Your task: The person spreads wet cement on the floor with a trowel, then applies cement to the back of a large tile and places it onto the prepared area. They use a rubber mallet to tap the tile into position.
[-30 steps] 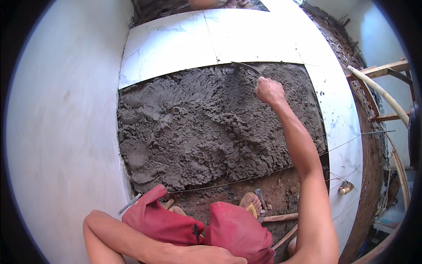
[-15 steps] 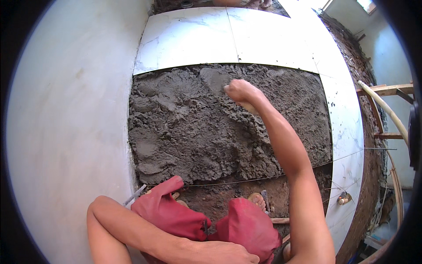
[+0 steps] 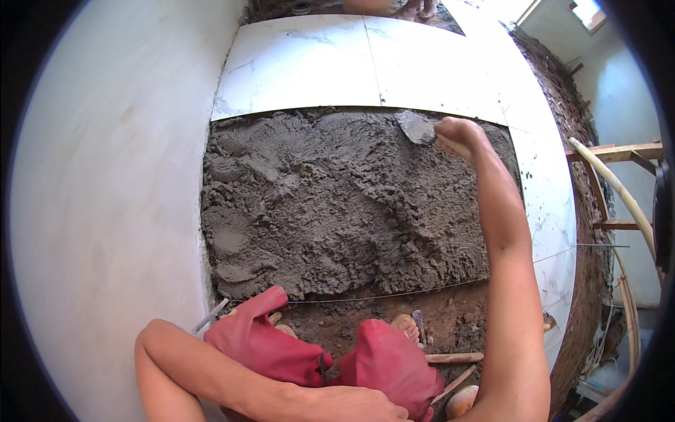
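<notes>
Pale wall [image 3: 112, 169] bounds the wet grey mortar [image 3: 302, 200] on left, white tiles [image 3: 302, 67] on far side & right. Trowel [image 3: 416, 128] is at far edge of mortar, just beside tiles; R hand [image 3: 458, 131] is closed round its rear end, prob. the best hold. It looks thin, stiff; mortar seems soft, heavy. L hand [image 3: 355, 404] is over red trousers [image 3: 394, 359]; can't tell if it holds sth. Most open room: leftward, over mortar; tile edges may chip.

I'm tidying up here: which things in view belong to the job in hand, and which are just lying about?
In use, it seems:
trowel, held in the right hand
grey mortar
white tiles along its edge
thin string

Probably just lying about:
two wooden sticks near the lower edge
pale pole at the right
</notes>
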{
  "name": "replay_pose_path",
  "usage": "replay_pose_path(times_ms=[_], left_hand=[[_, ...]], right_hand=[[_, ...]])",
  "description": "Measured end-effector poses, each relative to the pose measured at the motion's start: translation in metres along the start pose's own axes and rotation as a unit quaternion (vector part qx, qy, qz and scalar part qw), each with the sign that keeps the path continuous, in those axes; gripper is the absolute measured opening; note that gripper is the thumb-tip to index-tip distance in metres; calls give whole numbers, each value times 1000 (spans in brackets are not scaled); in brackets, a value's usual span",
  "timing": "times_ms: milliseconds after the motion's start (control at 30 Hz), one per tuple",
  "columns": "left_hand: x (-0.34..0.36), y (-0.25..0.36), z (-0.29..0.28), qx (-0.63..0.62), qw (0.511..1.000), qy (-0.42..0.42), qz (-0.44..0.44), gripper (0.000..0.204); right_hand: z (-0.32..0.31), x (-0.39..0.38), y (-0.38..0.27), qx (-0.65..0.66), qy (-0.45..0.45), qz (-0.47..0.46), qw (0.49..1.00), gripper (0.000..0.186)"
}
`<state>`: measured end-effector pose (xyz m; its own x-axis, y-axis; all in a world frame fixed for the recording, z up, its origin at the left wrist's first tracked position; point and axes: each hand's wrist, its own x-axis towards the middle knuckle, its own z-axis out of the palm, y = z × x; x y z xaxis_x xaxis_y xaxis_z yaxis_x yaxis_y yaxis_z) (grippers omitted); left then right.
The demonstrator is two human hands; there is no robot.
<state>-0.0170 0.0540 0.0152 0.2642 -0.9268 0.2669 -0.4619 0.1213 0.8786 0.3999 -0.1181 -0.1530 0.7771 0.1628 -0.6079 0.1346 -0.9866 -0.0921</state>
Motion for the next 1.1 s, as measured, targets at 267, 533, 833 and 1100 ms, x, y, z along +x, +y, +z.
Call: replay_pose_path(times_ms=[267, 533, 833, 1100], left_hand=[[15, -19, 8, -64, 996, -7, -68, 20], [47, -33, -18, -132, 985, -68, -82, 36], [77, -46, -22, -270, 953, -60, -126, 40], [76, -50, -22, -248, 962, -26, -112, 43]], right_hand=[[7, 1, 121, 142, 50, 129, 980, 39], [14, -28, 199, 411, 126, 153, 890, 32], [-15, 14, 213, 222, 79, 126, 964, 32], [-7, 16, 295, 320, 111, 131, 932, 27]])
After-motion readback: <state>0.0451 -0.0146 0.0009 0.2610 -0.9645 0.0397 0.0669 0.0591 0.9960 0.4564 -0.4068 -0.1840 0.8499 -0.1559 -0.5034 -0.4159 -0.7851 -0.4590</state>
